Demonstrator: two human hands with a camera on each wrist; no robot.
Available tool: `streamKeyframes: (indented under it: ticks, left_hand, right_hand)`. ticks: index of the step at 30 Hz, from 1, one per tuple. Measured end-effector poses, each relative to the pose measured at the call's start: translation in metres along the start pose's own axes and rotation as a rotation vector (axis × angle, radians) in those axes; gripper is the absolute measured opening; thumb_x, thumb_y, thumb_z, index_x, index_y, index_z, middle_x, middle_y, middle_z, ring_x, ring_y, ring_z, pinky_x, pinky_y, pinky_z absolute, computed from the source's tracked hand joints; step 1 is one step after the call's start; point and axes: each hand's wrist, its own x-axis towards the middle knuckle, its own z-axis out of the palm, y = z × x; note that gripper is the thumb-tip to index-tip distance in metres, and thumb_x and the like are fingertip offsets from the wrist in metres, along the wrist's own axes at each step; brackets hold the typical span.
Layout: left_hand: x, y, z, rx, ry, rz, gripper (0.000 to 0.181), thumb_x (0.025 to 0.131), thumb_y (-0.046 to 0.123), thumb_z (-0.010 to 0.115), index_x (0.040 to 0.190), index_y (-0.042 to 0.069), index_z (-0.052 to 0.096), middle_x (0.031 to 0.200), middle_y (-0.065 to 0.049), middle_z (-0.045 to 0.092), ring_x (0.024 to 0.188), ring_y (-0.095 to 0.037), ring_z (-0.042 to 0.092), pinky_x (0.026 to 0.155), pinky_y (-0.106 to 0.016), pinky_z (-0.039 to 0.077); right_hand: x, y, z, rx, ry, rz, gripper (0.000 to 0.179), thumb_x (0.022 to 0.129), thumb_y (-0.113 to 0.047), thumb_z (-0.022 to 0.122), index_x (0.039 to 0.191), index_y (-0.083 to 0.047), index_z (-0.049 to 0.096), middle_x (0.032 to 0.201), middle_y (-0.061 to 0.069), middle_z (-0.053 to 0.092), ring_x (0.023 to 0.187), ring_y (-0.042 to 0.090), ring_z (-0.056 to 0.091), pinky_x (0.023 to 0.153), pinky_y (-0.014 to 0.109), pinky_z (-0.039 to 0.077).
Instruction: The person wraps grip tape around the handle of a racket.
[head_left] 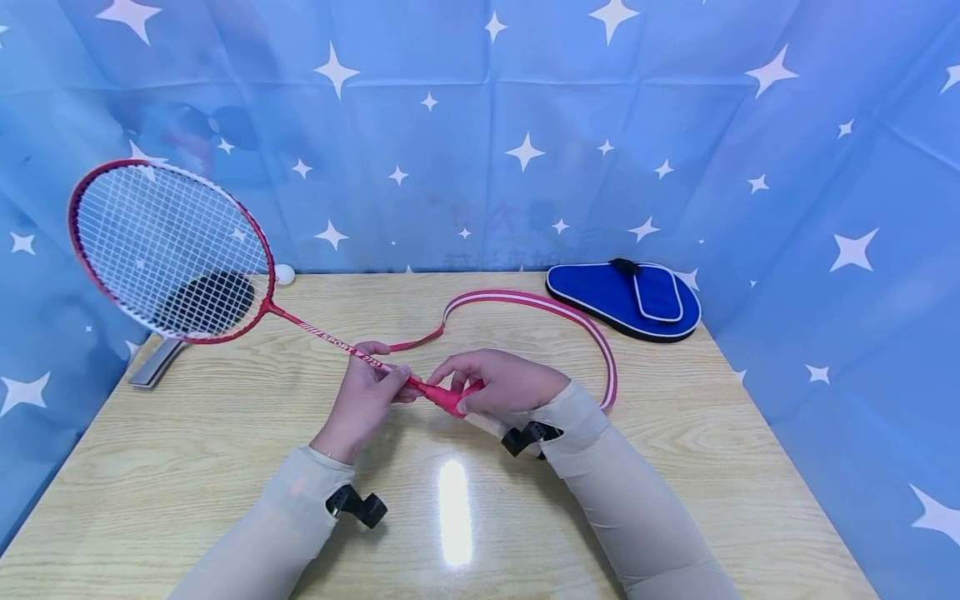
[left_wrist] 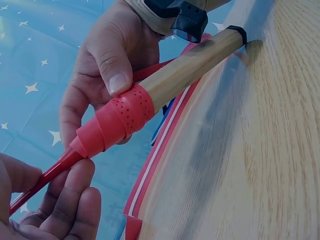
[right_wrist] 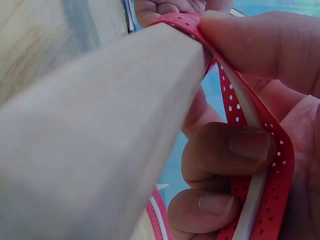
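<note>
A red badminton racket (head_left: 303, 326) is held above the table, its strung head up at the left. My left hand (head_left: 360, 404) pinches its shaft between thumb and fingers, just beyond the handle. Red perforated grip tape (left_wrist: 117, 120) is wound round the shaft end of the bare wooden handle (left_wrist: 192, 65); the handle's other end has a black edge. My right hand (head_left: 513, 383) presses its thumb on the tape at the last turn. In the right wrist view the loose tape (right_wrist: 282, 165) runs under that hand's curled fingers. A long red-and-white tail (head_left: 517, 296) loops across the table.
A black table tennis paddle (head_left: 156, 364) lies at the left, partly behind the racket strings, with a white ball (head_left: 284, 274) near the back edge. At the back right sits a blue paddle case (head_left: 596, 287). A starry blue curtain (head_left: 420, 142) surrounds the wooden table (head_left: 187, 467).
</note>
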Motion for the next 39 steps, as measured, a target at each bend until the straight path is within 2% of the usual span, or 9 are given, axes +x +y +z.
streamKeyframes:
  ticks: [6,10,16,23,31,39]
  left_hand:
    - [0.0008,-0.0015,0.0,-0.034,-0.005,0.008,0.036,0.106,-0.002,0.054,0.134,0.0,0.03,0.095,-0.02,0.078,0.073,-0.012,0.076,0.076,-0.028,0.064]
    - [0.0004,-0.0021,0.0,-0.042,-0.006,0.001,0.04,0.106,0.0,0.057,0.136,-0.001,0.03,0.094,-0.017,0.077,0.074,-0.012,0.076,0.077,-0.028,0.064]
    - [0.0009,-0.0026,-0.0001,-0.026,0.004,-0.011,0.037,0.106,0.001,0.055,0.135,0.001,0.032,0.087,-0.014,0.076,0.072,-0.014,0.076,0.078,-0.029,0.065]
    - [0.0021,-0.0021,0.0006,-0.06,0.027,-0.022,0.036,0.106,-0.002,0.052,0.133,0.002,0.029,0.091,-0.015,0.074,0.072,-0.013,0.075,0.078,-0.027,0.064]
    - [0.0011,-0.0017,-0.0008,-0.029,0.031,-0.027,0.039,0.106,-0.001,0.053,0.136,0.001,0.028,0.089,-0.011,0.074,0.074,-0.013,0.075,0.079,-0.026,0.063]
    - [0.001,-0.0017,-0.0015,-0.013,0.028,-0.035,0.039,0.106,0.003,0.056,0.136,0.003,0.031,0.088,-0.01,0.076,0.074,-0.014,0.076,0.078,-0.028,0.064]
  right_hand:
    - [0.0018,0.0008,0.0008,-0.02,0.011,-0.005,0.049,0.094,-0.011,0.081,0.136,-0.031,0.065,0.102,-0.006,0.074,0.093,0.02,0.068,0.083,0.037,0.059]
    - [0.0026,0.0011,0.0014,-0.034,0.013,-0.012,0.052,0.094,-0.012,0.081,0.138,-0.033,0.064,0.101,-0.006,0.073,0.094,0.019,0.068,0.085,0.037,0.058]
    - [0.0036,0.0031,0.0021,-0.042,0.01,-0.025,0.053,0.093,-0.011,0.081,0.14,-0.028,0.066,0.1,-0.004,0.072,0.092,0.019,0.066,0.084,0.035,0.057]
    - [0.0018,0.0012,0.0005,-0.027,-0.018,0.023,0.055,0.095,-0.013,0.08,0.144,-0.033,0.065,0.108,-0.009,0.075,0.094,0.018,0.07,0.082,0.035,0.058]
    - [0.0015,0.0019,-0.0013,-0.026,-0.049,-0.019,0.056,0.097,-0.009,0.075,0.147,-0.032,0.063,0.105,-0.01,0.076,0.085,0.017,0.064,0.069,0.029,0.049]
    - [0.0014,0.0016,-0.0008,-0.053,-0.016,-0.002,0.055,0.096,-0.013,0.079,0.144,-0.033,0.063,0.107,-0.009,0.074,0.091,0.018,0.069,0.081,0.035,0.059]
